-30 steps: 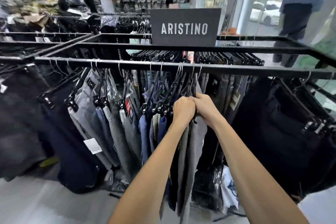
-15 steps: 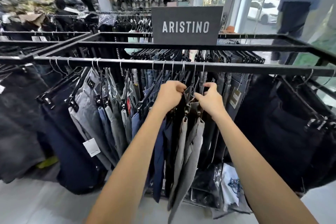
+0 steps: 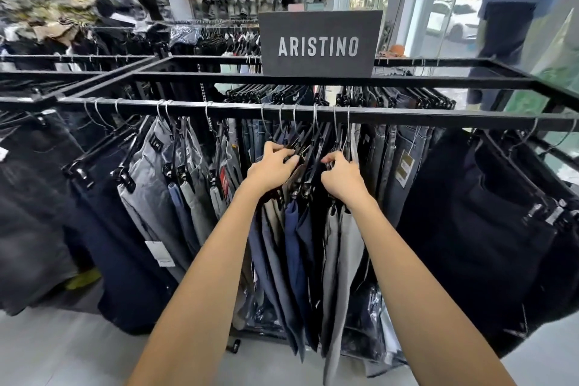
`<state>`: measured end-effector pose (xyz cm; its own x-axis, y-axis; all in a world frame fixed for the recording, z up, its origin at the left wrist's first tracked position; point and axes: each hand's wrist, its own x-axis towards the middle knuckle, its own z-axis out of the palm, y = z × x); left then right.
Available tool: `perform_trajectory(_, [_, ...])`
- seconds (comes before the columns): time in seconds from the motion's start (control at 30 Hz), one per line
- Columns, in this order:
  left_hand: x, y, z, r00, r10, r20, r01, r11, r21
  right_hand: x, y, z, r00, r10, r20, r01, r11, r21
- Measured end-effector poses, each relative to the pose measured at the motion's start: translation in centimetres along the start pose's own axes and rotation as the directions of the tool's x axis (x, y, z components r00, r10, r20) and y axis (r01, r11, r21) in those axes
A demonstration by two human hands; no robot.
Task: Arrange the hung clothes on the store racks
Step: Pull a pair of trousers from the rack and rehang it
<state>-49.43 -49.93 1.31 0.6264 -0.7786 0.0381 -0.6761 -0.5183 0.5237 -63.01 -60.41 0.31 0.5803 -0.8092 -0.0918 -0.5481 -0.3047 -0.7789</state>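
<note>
Trousers (image 3: pixel 294 247) are hung from the black rail (image 3: pixel 407 116) on clip hangers (image 3: pixel 308 147). Hangers are gripped by the left hand (image 3: pixel 271 166) and right hand (image 3: pixel 341 175), fingers curled.

- a clothing shop is showing here: long black metal rack rails (image 3: pixel 407 117) are carrying rows of hung trousers and jeans (image 3: pixel 329 247) on clip hangers
- a dark grey brand sign reading "aristino" (image 3: pixel 319 44) is standing on the rack
- white paper price tags (image 3: pixel 159 253) are dangling from garments
</note>
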Motion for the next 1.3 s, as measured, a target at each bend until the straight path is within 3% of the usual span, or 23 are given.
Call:
perform_trajectory(0.1, [0.4,-0.6,-0.4,0.998,0.019,0.052,-0.009,0.980,-0.196,-0.3,0.6,-0.1,0.999,-0.034,-0.016,0.033,0.998,-0.055])
perform_trajectory(0.2, [0.4,-1.3,-1.2,0.990,0.045,0.132,-0.010,0.968,-0.253,-0.2,1.1,0.0,0.997,-0.067,-0.031,0.064,0.994,-0.083])
perform_trajectory(0.4, [0.7,-2.0,-1.0,0.989,0.087,0.122,-0.060,0.976,-0.210,-0.5,0.6,0.8,0.994,-0.096,-0.043,0.086,0.979,-0.185])
perform_trajectory(0.6, [1.6,-3.0,-0.1,0.996,0.011,0.083,-0.018,0.997,0.075,-0.9,0.4,1.0,0.993,-0.103,-0.051,0.090,0.974,-0.209])
perform_trajectory(0.87, [1.5,-2.9,0.2,0.996,-0.009,0.088,0.001,0.996,0.090,-1.3,-0.2,1.1,0.995,-0.051,-0.082,0.041,0.992,-0.120])
perform_trajectory(0.97, [1.4,-3.0,0.1,0.996,0.019,0.092,-0.018,1.000,-0.012,-1.5,-0.4,1.2,0.995,-0.045,-0.090,0.034,0.992,-0.120])
perform_trajectory(1.03, [1.2,-3.0,-0.3,0.992,0.091,0.088,-0.064,0.959,-0.277,-1.6,-0.5,1.4,0.995,-0.031,-0.097,0.020,0.993,-0.116])
perform_trajectory(1.1, [0.9,-3.0,-1.2,0.983,0.121,0.137,-0.033,0.855,-0.518,-1.6,-0.7,1.7,0.992,-0.035,-0.122,0.021,0.994,-0.109])
perform_trajectory(1.2, [1.4,-3.3,-2.8,0.963,0.113,0.246,0.036,0.847,-0.530,-1.8,-0.9,1.9,0.988,-0.019,-0.152,0.006,0.996,-0.088])
perform_trajectory(1.3, [1.5,-3.5,-4.0,0.952,0.130,0.279,-0.001,0.908,-0.419,-2.0,-1.9,2.8,0.951,-0.055,-0.304,-0.031,0.962,-0.271])
